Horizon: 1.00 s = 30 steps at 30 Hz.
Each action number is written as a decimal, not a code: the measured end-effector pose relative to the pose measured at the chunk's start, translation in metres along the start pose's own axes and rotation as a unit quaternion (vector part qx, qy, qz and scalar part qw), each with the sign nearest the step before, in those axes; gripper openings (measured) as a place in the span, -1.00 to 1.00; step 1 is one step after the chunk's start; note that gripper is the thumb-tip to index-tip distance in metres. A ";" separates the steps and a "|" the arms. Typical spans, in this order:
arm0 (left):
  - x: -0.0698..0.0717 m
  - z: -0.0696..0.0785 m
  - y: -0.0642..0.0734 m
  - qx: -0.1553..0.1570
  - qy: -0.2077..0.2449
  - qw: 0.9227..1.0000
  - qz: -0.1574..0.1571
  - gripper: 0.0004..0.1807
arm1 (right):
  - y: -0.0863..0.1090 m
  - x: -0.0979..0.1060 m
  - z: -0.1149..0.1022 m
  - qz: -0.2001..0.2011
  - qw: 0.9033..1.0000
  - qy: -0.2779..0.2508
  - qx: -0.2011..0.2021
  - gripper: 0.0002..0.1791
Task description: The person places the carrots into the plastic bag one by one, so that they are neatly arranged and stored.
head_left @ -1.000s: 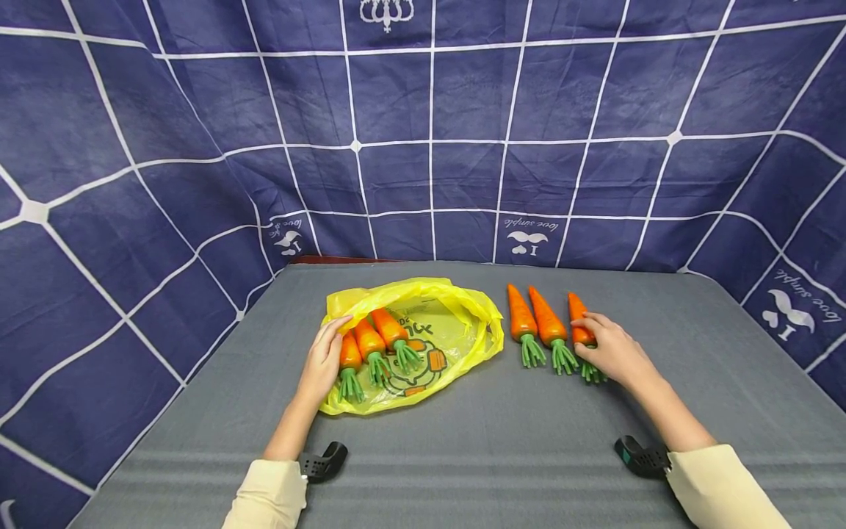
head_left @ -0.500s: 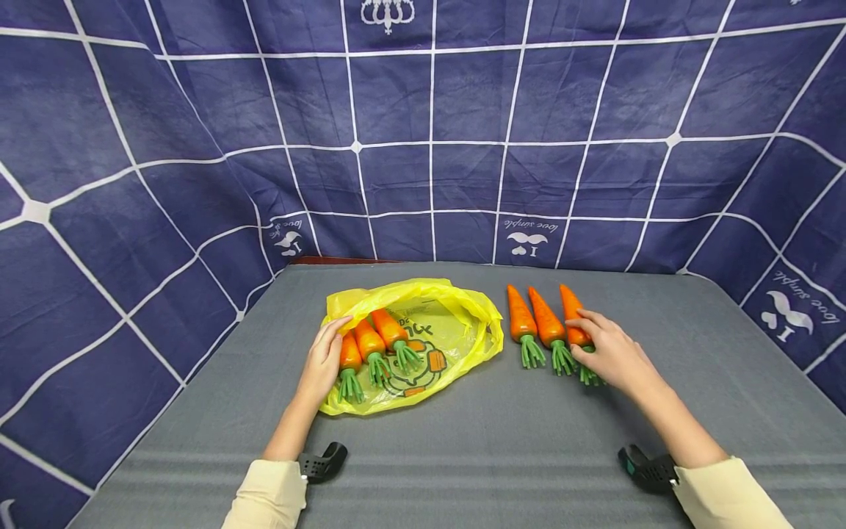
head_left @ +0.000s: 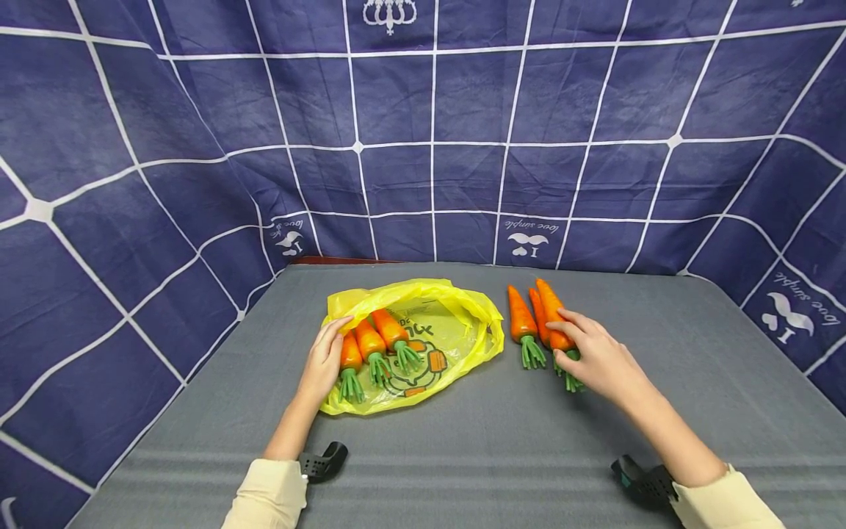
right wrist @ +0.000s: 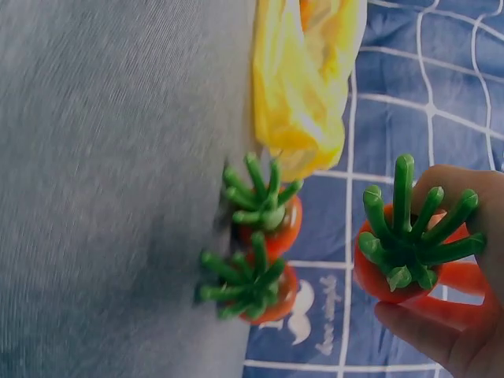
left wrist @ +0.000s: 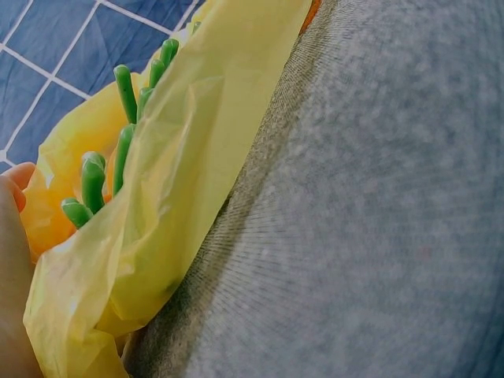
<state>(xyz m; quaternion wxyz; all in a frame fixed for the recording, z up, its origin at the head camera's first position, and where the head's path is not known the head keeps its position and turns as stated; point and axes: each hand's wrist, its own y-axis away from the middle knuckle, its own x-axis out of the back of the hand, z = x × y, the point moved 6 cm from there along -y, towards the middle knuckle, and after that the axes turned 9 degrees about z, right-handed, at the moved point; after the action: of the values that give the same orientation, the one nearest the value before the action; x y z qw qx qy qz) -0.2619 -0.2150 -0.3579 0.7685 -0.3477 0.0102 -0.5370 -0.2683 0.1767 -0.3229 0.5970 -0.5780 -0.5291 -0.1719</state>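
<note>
My right hand [head_left: 598,360] grips a toy carrot [head_left: 551,308] with a green leafy top, thumb on one side and fingers on the other. In the right wrist view this carrot [right wrist: 386,272] is raised off the table, its stalks facing the camera. Two more carrots lie beside it; the left one [head_left: 521,316] is in full view, the other [head_left: 538,316] partly hidden behind the held one. My left hand [head_left: 322,360] holds the left rim of a yellow plastic bag [head_left: 463,312], which lies with its mouth wide. Three carrots [head_left: 370,341] rest inside it, the leftmost partly covered by my fingers.
The grey cloth-covered table [head_left: 449,463] bears the bag and the loose carrots. Behind it and along its sides hangs a blue curtain [head_left: 476,176] with white grid lines. Each wrist wears a black strap mount [head_left: 324,463].
My right hand has drawn its carrot left and lifted it, so it now overlaps the middle loose carrot. The left hand and the bag have stayed put.
</note>
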 end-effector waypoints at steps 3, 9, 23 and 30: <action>0.000 0.000 0.000 0.000 -0.001 1.000 0.000 -0.63 | 0.001 0.000 -0.009 0.000 1.000 -0.001 0.011 -0.57; 0.000 0.002 0.000 -0.003 0.001 1.000 0.000 -0.64 | 0.006 -0.002 -0.026 0.007 0.999 -0.006 0.037 -0.57; -0.001 0.000 0.000 -0.003 0.001 1.000 -0.001 -0.64 | 0.016 -0.008 -0.059 0.007 0.996 -0.018 0.082 -0.60; -0.004 -0.018 -0.003 0.001 -0.003 1.000 -0.002 -0.63 | 0.018 -0.014 -0.073 -0.003 0.994 -0.012 0.105 -0.60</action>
<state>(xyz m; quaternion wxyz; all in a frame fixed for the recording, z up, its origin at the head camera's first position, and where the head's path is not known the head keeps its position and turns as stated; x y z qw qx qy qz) -0.2732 -0.2216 -0.3716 0.7681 -0.3482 0.0066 -0.5373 -0.2273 0.1117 -0.3273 0.6478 -0.5122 -0.5531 -0.1103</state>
